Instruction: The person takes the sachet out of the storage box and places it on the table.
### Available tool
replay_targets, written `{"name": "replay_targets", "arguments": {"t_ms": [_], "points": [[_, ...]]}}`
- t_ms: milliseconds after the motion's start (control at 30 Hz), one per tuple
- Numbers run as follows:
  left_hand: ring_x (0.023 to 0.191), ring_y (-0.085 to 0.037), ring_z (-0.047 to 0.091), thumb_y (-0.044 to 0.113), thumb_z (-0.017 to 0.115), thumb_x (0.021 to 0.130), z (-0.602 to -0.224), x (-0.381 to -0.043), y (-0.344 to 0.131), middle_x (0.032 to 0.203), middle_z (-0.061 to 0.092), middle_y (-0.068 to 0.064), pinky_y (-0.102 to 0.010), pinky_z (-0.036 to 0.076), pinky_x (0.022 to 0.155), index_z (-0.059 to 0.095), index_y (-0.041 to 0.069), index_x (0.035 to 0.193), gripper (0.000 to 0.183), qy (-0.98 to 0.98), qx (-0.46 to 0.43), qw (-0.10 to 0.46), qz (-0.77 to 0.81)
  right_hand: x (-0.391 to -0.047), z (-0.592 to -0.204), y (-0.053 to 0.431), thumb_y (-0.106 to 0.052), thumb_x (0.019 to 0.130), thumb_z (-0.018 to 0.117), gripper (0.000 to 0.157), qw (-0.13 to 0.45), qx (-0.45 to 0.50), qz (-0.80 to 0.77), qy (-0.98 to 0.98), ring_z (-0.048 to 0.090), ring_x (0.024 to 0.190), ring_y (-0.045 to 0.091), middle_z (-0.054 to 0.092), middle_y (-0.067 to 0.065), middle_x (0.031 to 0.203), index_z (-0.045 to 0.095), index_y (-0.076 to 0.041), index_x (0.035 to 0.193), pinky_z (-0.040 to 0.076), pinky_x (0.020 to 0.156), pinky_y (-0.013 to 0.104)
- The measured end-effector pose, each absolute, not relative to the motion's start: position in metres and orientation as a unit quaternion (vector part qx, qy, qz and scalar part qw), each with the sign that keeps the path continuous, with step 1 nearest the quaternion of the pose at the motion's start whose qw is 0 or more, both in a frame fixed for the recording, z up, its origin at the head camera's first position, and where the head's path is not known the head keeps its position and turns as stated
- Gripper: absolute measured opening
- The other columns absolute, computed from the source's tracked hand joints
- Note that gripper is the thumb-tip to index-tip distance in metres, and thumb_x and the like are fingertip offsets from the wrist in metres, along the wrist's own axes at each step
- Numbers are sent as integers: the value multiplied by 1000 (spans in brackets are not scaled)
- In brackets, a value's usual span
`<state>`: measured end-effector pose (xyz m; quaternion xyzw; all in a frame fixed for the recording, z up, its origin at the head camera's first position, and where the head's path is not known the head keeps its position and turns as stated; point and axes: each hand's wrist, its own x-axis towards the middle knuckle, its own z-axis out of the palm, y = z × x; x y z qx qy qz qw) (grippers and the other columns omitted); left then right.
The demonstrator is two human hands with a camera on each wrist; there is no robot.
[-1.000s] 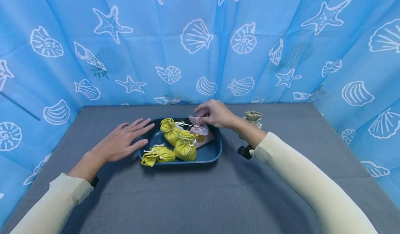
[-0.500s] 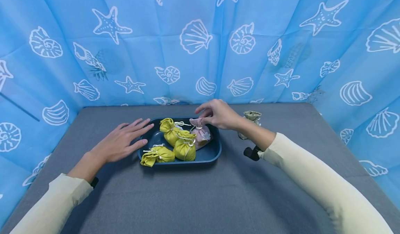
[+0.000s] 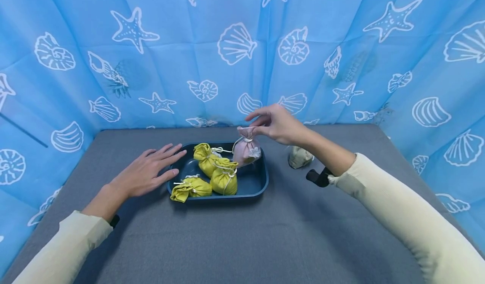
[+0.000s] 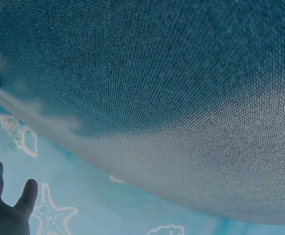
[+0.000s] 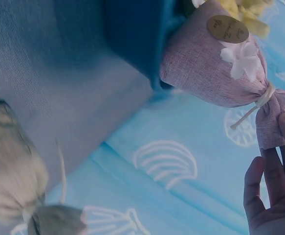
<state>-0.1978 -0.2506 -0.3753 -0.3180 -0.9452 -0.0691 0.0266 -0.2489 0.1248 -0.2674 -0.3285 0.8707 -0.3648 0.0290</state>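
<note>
My right hand [image 3: 282, 126] pinches the gathered neck of a pink drawstring pouch [image 3: 246, 149] over the right part of a dark blue tray [image 3: 251, 190]. In the right wrist view the pink pouch [image 5: 215, 63] carries a white flower and a small oval tag, and thumb and fingers grip its top. Several yellow drawstring pouches [image 3: 224, 180] sit in the tray's left and middle. My left hand [image 3: 149, 170] lies at the tray's left edge, fingers spread and straight, holding nothing. Only some of its fingers [image 4: 27, 196] show in the left wrist view.
A grey-green drawstring pouch [image 3: 300, 157] stands on the grey cloth-covered table [image 3: 242, 242] right of the tray, partly behind my right forearm. A blue curtain [image 3: 170, 65] with shell and starfish prints hangs behind the table and at its sides.
My right hand has risen slightly and moved right, lifting the pink pouch up from the tray floor. The left hand and the yellow pouches have stayed put.
</note>
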Motion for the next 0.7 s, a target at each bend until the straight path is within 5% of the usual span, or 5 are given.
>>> {"name": "replay_targets", "arguments": {"t_ms": [700], "points": [[138, -32, 19, 48, 37, 96, -375, -198, -250, 153, 18, -2, -61, 20, 103, 22, 27, 148, 58, -946, -315, 18, -71, -266, -255, 176, -3, 81, 69, 26, -70, -292, -373, 878, 68, 81, 21, 70, 12, 90, 67, -4, 107, 53, 74, 34]]}}
